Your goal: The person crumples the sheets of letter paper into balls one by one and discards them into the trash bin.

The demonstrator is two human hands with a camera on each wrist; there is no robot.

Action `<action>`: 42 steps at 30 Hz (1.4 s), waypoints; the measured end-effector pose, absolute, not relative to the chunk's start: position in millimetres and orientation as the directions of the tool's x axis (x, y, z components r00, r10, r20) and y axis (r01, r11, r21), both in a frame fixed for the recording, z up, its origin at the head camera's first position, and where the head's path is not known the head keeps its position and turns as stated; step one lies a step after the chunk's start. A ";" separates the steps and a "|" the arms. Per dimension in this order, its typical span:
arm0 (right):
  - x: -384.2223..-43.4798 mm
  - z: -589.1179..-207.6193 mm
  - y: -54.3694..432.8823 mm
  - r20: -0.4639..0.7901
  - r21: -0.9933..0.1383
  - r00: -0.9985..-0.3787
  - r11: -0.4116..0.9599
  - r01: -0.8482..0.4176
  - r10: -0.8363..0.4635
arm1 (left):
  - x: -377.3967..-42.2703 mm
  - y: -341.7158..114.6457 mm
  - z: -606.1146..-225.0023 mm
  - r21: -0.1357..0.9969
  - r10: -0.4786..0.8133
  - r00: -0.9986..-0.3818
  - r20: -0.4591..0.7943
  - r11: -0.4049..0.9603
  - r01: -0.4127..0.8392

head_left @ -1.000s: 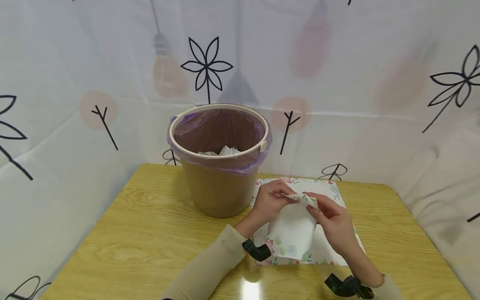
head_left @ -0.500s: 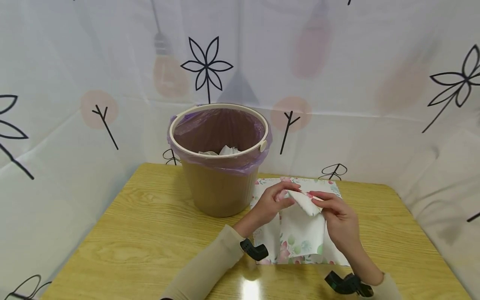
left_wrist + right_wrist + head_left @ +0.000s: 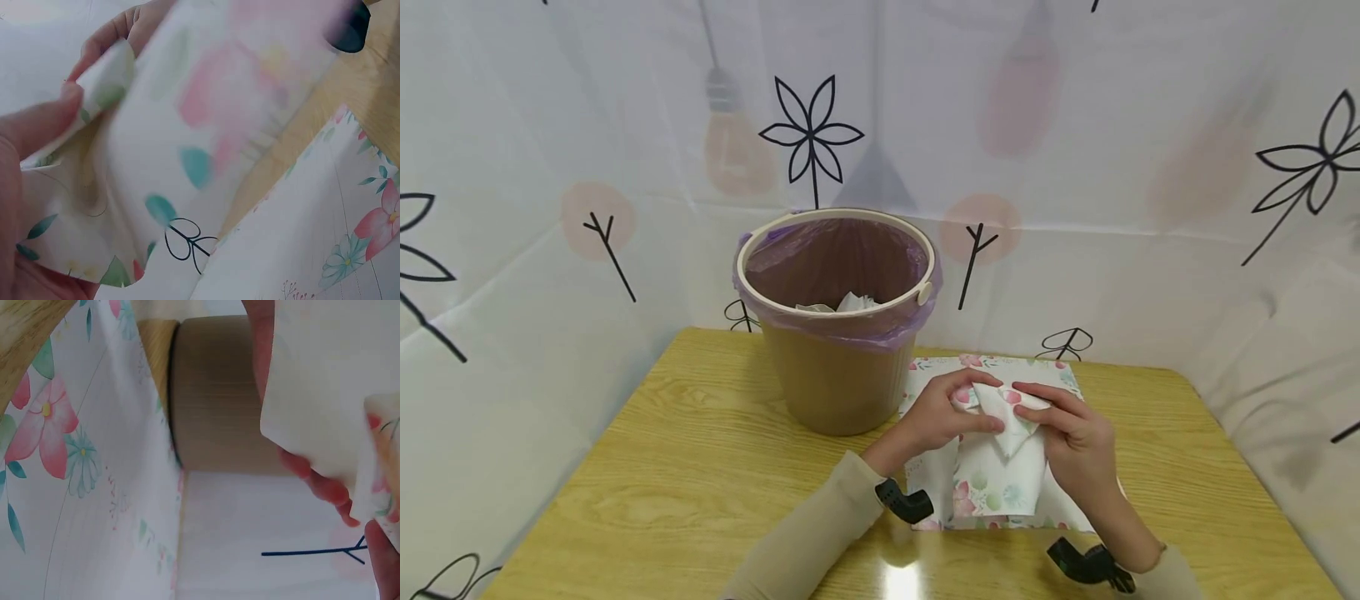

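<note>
Both hands hold a sheet of floral-printed paper (image 3: 1000,483) just above the right side of the table. Its upper end is folded over into a white triangular flap (image 3: 1006,429) that points down. On the left edge of the fold, my left hand (image 3: 942,410) pinches with its thumb in front and fingers behind. The right edge is pinched by my right hand (image 3: 1081,437). In the left wrist view the folded paper (image 3: 156,125) curls between thumb and fingers. Beneath the held sheet lies more floral paper (image 3: 1030,367), flat on the table and partly covered.
A beige bin (image 3: 842,392) with a purple liner bag (image 3: 880,335) stands behind and left of the hands, crumpled white paper (image 3: 856,302) inside. The wooden table (image 3: 685,483) meets a patterned curtain (image 3: 1075,275) at the back. Each wrist carries a black camera (image 3: 904,502).
The paper's top end has been turned over toward the front, so a pointed flap now hangs down the sheet. Both hands have shifted their grip along the fold.
</note>
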State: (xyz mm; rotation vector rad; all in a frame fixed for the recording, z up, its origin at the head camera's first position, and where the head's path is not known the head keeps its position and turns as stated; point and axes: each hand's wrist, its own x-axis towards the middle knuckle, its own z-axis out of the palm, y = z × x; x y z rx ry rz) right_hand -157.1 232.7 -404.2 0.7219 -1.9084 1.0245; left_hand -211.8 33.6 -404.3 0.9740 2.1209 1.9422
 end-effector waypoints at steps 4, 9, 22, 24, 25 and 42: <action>-156.1 -403.9 233.0 0.851 -0.408 -0.510 0.453 -0.793 -0.125 | -212.9 32.4 -404.6 0.915 0.486 -0.800 0.352 0.003 0.404; -154.4 -404.7 234.8 0.824 -0.429 -0.541 0.440 -0.789 -0.167 | -215.3 30.8 -405.5 0.886 0.439 -0.807 0.396 0.051 0.462; -147.2 -403.3 232.2 0.670 -0.615 -0.726 0.433 -0.660 -0.155 | -211.9 32.7 -402.4 0.655 0.392 -0.713 0.581 0.295 0.696; -146.7 -403.0 231.5 0.649 -0.627 -0.748 0.458 -0.630 -0.140 | -210.5 33.2 -401.3 0.593 0.389 -0.688 0.613 0.348 0.726; -146.6 -402.9 231.2 0.642 -0.629 -0.755 0.472 -0.617 -0.132 | -209.9 33.6 -400.8 0.569 0.387 -0.677 0.625 0.368 0.736; -140.5 -399.5 220.6 0.560 -0.713 -0.825 0.551 -0.434 0.075 | -195.1 40.7 -397.1 0.125 0.456 -0.404 0.793 0.527 0.841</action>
